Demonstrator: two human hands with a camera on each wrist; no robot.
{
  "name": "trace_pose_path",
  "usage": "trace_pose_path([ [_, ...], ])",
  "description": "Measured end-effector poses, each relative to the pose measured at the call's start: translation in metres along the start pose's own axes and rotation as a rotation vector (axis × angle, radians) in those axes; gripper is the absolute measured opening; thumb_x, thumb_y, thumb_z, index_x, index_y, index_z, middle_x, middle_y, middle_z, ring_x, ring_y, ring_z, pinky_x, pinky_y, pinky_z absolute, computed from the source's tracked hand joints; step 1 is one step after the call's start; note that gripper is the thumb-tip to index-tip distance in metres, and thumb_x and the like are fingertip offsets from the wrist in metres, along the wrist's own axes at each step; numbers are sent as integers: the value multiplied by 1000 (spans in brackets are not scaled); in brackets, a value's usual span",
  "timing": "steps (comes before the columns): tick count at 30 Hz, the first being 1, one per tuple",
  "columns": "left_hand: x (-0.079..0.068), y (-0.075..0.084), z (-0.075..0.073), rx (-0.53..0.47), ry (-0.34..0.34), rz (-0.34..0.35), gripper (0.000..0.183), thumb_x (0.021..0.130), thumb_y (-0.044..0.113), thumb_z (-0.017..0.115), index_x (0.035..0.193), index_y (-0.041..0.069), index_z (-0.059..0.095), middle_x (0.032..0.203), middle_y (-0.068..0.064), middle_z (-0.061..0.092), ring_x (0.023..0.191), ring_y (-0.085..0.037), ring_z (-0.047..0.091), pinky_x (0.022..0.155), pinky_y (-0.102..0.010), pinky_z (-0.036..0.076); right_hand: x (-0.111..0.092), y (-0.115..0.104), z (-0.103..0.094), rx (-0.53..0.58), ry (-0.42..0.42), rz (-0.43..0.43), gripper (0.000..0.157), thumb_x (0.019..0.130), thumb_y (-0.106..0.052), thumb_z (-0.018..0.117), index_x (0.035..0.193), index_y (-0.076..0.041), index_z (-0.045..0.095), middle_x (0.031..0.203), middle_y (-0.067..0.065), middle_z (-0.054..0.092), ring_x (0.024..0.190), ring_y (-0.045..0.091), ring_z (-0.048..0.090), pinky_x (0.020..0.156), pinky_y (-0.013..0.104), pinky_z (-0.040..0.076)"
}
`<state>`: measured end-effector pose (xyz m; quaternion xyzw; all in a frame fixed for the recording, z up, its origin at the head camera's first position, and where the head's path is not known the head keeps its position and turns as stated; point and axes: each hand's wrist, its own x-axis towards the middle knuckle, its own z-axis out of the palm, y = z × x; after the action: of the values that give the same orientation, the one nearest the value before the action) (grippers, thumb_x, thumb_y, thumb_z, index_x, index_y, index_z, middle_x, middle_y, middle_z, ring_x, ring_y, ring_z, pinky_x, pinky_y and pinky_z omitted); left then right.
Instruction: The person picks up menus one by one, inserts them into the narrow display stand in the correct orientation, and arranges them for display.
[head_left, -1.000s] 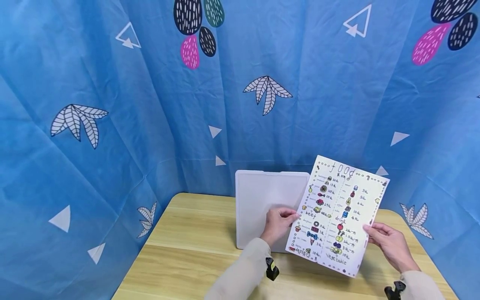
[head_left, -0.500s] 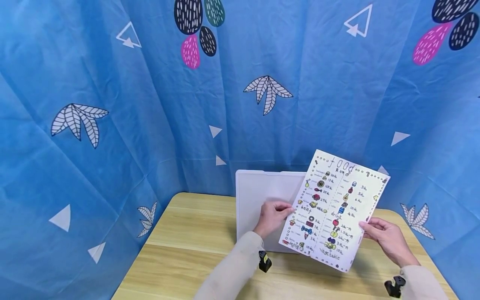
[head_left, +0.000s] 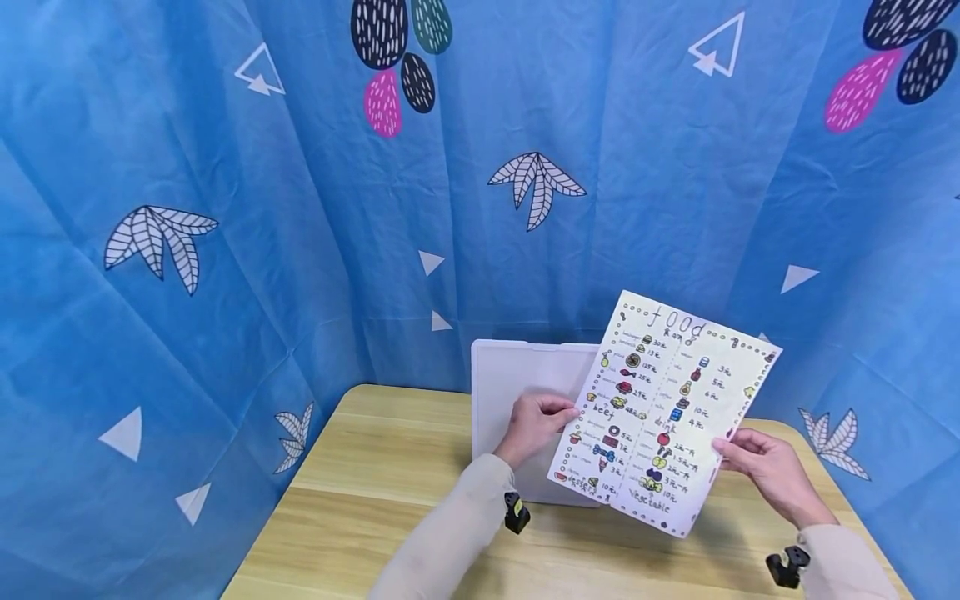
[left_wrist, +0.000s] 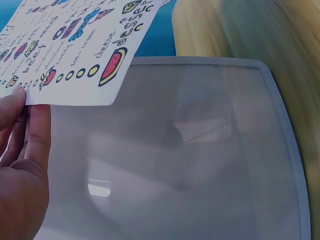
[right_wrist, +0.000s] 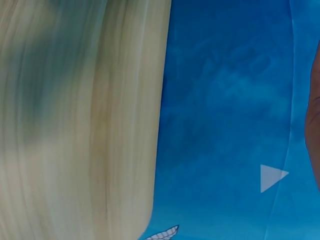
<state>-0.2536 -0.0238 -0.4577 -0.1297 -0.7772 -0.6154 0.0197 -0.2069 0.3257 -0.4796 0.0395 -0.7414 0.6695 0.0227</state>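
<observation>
A hand-drawn food menu sheet (head_left: 663,417), with coloured food pictures and prices in two columns, is held up tilted above the table. My left hand (head_left: 537,425) pinches its left edge between thumb and fingers. On the opposite edge, my right hand (head_left: 768,471) pinches the paper, thumb in front. Behind the sheet stands a flat white panel (head_left: 517,375) with a raised rim, partly covered by the menu. In the left wrist view the menu sheet (left_wrist: 75,55) overlaps the glossy panel (left_wrist: 200,165), and my left hand (left_wrist: 25,165) grips the paper's border.
The wooden table (head_left: 360,500) reaches out to both sides, with rounded far corners. A blue patterned curtain (head_left: 375,208) hangs around it at the back and sides. Dark wrist cameras sit on both sleeves.
Both hands have shifted the menu sheet left and slightly up, the left hand more than the right. It now covers more of the white panel, which stays in place.
</observation>
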Motion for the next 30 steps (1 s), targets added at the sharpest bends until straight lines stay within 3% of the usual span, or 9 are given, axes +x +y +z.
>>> trace_pose_path([
  [6, 0, 0, -6, -18, 4, -14, 12, 86, 11, 79, 95, 3, 79, 85, -3, 76, 72, -7, 70, 66, -22, 59, 1, -1, 4, 41, -4, -5, 11, 96, 2, 64, 88, -3, 71, 85, -4, 73, 72, 15, 72, 70, 27, 59],
  [11, 2, 2, -11, -5, 15, -3, 12, 86, 11, 79, 95, 2, 78, 85, -4, 76, 72, -7, 69, 66, -21, 59, 2, -6, 7, -50, -4, -8, 8, 96, -4, 67, 89, 1, 68, 85, -6, 73, 73, 15, 71, 71, 25, 59],
  [16, 3, 7, -16, 7, 18, -6, 12, 87, 12, 78, 94, 2, 78, 85, -4, 75, 72, -7, 69, 66, -21, 59, 4, -13, 9, -148, -12, -43, 15, 96, -6, 67, 93, 9, 65, 84, -6, 72, 73, 14, 71, 71, 25, 59],
  [25, 5, 14, -25, -10, 23, -28, 13, 89, 13, 77, 97, 2, 78, 88, -4, 75, 75, -11, 70, 70, -24, 60, 10, -26, 11, -229, -23, -33, 22, 98, -13, 67, 98, 9, 65, 86, -7, 73, 75, 14, 72, 73, 24, 58],
  [30, 5, 16, -29, -18, 23, -32, 13, 89, 12, 77, 97, 2, 78, 90, -6, 75, 77, -14, 71, 71, -26, 60, 13, -32, 13, -218, -39, -45, 21, 97, -12, 67, 99, 10, 66, 86, -6, 74, 76, 15, 72, 73, 25, 58],
])
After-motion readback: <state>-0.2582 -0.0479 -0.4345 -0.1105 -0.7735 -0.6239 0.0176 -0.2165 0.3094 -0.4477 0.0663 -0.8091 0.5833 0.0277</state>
